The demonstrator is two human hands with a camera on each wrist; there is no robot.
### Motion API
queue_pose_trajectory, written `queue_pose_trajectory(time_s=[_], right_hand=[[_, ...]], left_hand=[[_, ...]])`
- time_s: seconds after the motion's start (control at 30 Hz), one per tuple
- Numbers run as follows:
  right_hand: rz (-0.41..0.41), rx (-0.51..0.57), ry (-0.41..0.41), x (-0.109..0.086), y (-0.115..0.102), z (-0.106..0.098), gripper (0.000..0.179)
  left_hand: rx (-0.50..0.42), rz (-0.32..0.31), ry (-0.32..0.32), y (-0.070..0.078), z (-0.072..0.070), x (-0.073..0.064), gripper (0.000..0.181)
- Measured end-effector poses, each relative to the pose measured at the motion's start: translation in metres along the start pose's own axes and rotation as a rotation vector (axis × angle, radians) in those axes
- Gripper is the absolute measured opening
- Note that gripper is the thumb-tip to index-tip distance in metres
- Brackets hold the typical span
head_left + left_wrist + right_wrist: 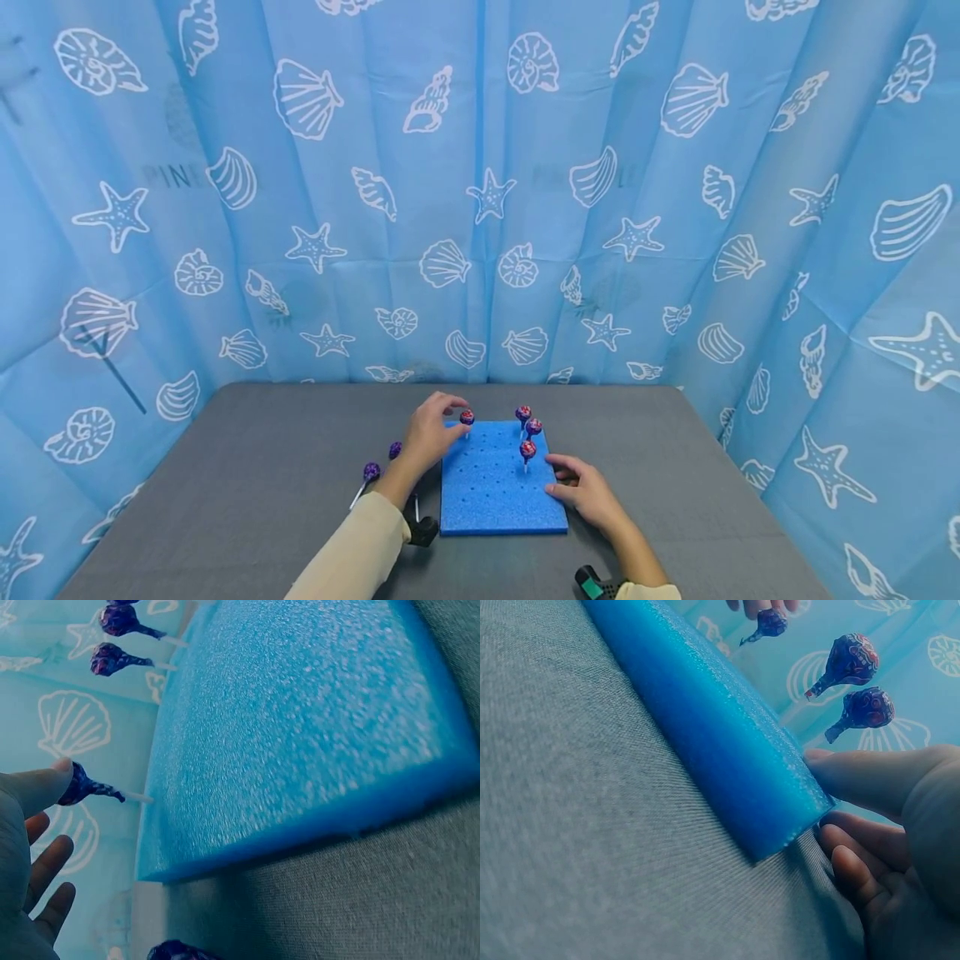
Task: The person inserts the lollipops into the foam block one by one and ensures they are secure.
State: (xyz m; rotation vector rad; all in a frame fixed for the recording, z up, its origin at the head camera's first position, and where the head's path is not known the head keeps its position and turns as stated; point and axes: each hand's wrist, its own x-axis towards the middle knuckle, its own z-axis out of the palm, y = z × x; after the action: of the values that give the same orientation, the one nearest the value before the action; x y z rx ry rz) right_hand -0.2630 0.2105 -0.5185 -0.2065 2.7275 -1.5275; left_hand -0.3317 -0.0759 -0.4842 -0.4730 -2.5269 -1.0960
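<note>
Site: curtained tabletop recording booth; kind of building cannot be told. Blue curtain (465, 158) printed with white seashells (306, 100) and starfish (491, 197) hangs behind and on both sides of a grey cloth-topped table (300, 433); black wrist camera (423, 532) indicates the recording set-up.

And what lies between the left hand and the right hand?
In the head view, the blue foam, with lollipops standing in it, lies between them.

Right hand (931, 832) touches blue foam block (720, 754); wrapped lollipops (855, 660) beyond.
</note>
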Motion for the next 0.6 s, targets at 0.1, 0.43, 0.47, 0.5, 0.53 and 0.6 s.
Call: queue_pose_trajectory(time_s=[0.1,0.43,0.47,0.5,0.53,0.6], right_hand=[[-0.004,0.005,-0.002,0.0,0.001,0.0,0.044],[0.0,0.001,-0.004,-0.001,0.0,0.001,0.044],[-0.001,0.001,-0.004,-0.001,0.0,0.001,0.044],[-0.002,0.004,-0.003,-0.001,0.0,0.001,0.044],[-0.003,0.004,-0.003,-0.001,0.0,0.0,0.044],[-0.005,0.003,-0.001,-0.001,0.0,0.0,0.044]], left_hand=[[-0.012,0.003,-0.002,-0.004,-0.002,-0.004,0.03],[-0.025,-0.015,-0.046,-0.019,-0.015,-0.013,0.035],[-0.026,-0.019,-0.057,-0.02,-0.018,-0.014,0.036],[-0.02,-0.019,-0.068,-0.02,-0.02,-0.015,0.036],[-0.016,-0.018,-0.078,-0.021,-0.022,-0.016,0.037],[0.005,-0.012,-0.093,-0.022,-0.026,-0.018,0.036]])
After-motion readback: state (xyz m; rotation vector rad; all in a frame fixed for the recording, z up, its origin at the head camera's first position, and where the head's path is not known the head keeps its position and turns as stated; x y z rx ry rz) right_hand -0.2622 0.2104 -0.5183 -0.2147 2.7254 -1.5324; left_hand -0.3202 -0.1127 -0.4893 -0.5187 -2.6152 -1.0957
